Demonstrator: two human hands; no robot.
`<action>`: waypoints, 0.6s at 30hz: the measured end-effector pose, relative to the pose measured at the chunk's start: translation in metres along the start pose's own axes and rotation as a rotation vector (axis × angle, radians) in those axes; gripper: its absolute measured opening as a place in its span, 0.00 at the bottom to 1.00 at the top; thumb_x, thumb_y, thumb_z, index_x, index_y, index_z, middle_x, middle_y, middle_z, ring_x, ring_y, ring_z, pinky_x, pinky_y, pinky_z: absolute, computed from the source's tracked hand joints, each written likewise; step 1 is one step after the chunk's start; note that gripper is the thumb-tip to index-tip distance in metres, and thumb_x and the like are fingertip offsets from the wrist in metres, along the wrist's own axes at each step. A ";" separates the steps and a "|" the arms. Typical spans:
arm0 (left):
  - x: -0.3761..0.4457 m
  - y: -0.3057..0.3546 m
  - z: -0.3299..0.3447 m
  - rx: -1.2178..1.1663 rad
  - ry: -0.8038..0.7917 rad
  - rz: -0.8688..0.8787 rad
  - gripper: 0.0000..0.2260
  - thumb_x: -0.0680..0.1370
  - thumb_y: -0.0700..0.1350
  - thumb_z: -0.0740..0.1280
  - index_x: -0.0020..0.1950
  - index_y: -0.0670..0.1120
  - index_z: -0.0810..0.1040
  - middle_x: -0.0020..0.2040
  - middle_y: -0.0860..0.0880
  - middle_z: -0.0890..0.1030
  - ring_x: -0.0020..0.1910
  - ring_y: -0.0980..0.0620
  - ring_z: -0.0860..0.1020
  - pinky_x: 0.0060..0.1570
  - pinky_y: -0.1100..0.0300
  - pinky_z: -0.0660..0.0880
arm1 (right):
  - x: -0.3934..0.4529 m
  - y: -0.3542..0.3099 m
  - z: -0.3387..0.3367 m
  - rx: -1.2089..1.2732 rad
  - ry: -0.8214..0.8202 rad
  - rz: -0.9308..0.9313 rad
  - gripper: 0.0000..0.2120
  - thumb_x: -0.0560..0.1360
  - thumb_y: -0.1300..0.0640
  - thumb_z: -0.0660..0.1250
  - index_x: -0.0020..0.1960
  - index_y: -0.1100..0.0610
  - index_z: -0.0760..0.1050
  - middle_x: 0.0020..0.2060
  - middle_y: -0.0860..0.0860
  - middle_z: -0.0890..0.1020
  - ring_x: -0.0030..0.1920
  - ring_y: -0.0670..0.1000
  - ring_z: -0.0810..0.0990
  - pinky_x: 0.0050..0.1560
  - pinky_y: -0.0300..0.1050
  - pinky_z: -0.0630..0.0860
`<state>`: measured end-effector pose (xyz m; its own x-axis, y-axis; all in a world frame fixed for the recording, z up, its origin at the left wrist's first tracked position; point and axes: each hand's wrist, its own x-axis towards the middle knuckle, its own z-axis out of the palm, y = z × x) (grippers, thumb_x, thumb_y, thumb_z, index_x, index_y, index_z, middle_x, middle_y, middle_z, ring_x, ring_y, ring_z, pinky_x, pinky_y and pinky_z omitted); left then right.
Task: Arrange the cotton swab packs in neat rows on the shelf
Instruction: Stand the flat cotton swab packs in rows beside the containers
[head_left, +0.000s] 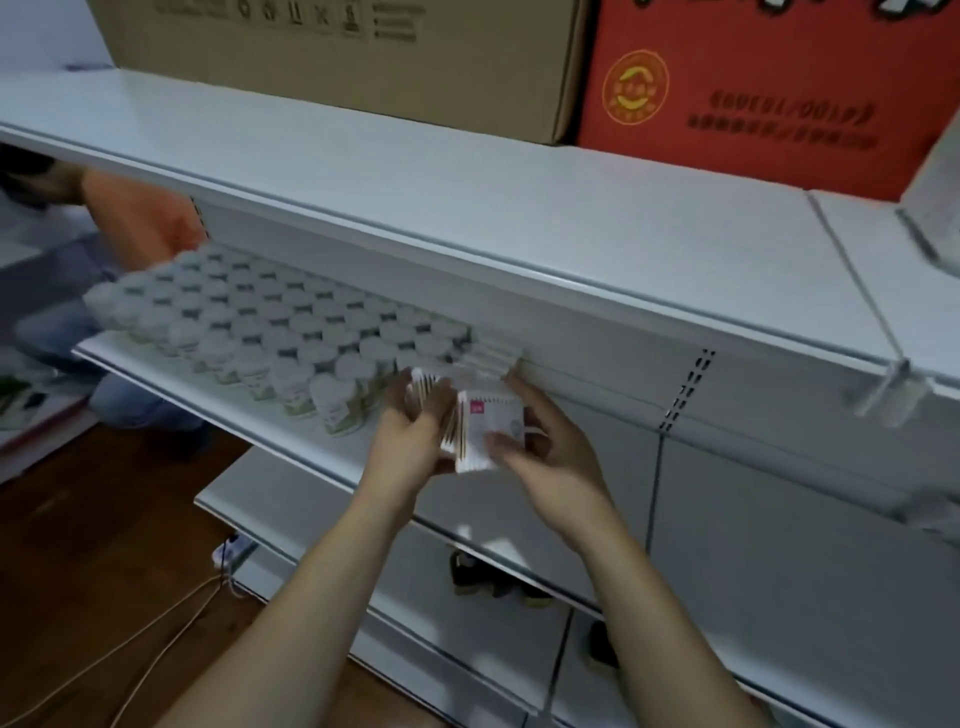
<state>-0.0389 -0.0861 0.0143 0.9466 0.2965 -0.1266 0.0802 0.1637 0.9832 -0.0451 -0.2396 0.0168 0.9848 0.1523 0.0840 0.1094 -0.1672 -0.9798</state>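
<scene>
White shelf (218, 389) carries rows of white-capped jars (270, 332) left of the hands; brown floor below. Left hand (410, 431) grips several cotton swab packs (480, 431) (edges blurred). Right hand (545, 447) pinches the frontmost pack, just above the shelf.

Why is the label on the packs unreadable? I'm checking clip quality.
Head view: motion blur smears both the right hand and the cotton swab packs; dim light, and wide-angle distortion bends the upper shelf.
</scene>
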 end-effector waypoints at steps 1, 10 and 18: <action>0.008 0.000 -0.005 -0.012 0.014 -0.013 0.11 0.82 0.52 0.66 0.62 0.59 0.69 0.56 0.50 0.82 0.51 0.48 0.84 0.39 0.49 0.83 | 0.009 0.001 0.003 0.004 0.019 0.005 0.25 0.76 0.62 0.72 0.64 0.36 0.74 0.54 0.43 0.83 0.48 0.39 0.83 0.48 0.35 0.79; 0.065 0.008 -0.062 -0.080 -0.039 -0.042 0.11 0.83 0.50 0.64 0.65 0.56 0.69 0.55 0.49 0.81 0.47 0.48 0.83 0.34 0.52 0.82 | 0.055 0.064 0.040 -0.320 0.496 0.047 0.14 0.78 0.60 0.69 0.59 0.45 0.78 0.47 0.45 0.80 0.46 0.44 0.79 0.48 0.35 0.70; 0.088 0.013 -0.106 -0.022 -0.231 -0.181 0.17 0.82 0.52 0.67 0.67 0.62 0.64 0.61 0.49 0.75 0.51 0.49 0.80 0.35 0.53 0.82 | 0.087 0.088 0.096 -0.545 0.558 -0.037 0.13 0.80 0.59 0.67 0.65 0.54 0.78 0.54 0.53 0.81 0.50 0.52 0.80 0.54 0.45 0.76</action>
<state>0.0119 0.0422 0.0021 0.9638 0.0390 -0.2639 0.2498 0.2152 0.9441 0.0374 -0.1479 -0.0794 0.8856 -0.3212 0.3354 0.0525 -0.6484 -0.7595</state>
